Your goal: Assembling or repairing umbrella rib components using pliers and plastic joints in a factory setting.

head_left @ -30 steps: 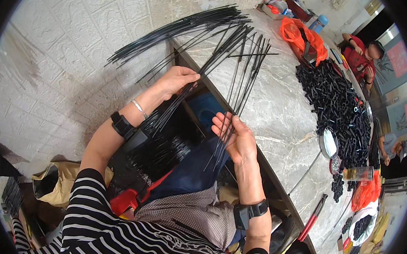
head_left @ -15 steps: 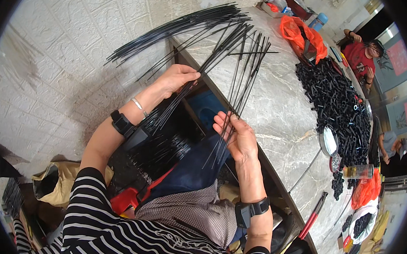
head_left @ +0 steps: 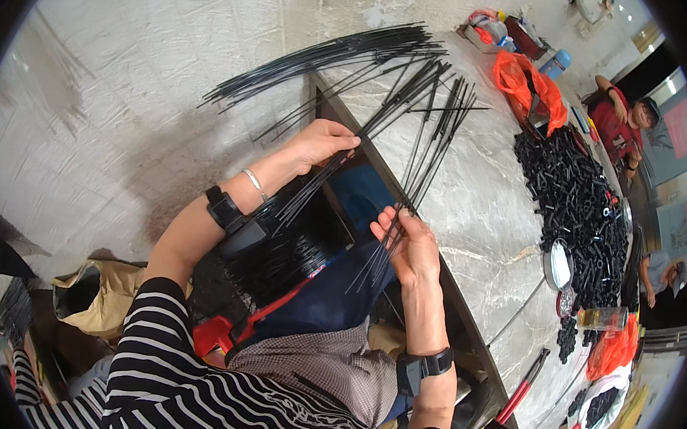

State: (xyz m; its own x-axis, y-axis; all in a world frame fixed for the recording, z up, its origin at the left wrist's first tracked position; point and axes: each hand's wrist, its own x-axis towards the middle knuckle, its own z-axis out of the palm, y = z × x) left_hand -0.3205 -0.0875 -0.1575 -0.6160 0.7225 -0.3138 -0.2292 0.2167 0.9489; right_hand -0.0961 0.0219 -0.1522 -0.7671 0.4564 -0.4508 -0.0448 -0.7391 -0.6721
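Observation:
Pinched between the thumb and fingers of my left hand (head_left: 326, 144) is a bundle of thin black wires (head_left: 390, 112), its far ends lying on the stone-topped table (head_left: 478, 220) and its near ends hanging past the edge. My right hand (head_left: 414, 247), palm partly turned up, grips a second bundle of black wires (head_left: 434, 155) that fans out over the tabletop. One loose wire lies crosswise over this fan. Beyond my left hand, a larger pile of similar wires (head_left: 323, 54) sticks out past the table corner.
Many short black tube-like pieces (head_left: 571, 206) are heaped on the table's right side. Around them are an orange plastic bag (head_left: 527, 88), a white oval dish (head_left: 557, 265) and red-handled pliers (head_left: 522, 390). More wires (head_left: 276, 262) stand below the edge. Another person (head_left: 625, 123) sits at the far right.
The whole view has shifted, so hands and table appear slightly further right and lower. Both hands keep their bundles, with little change in grip.

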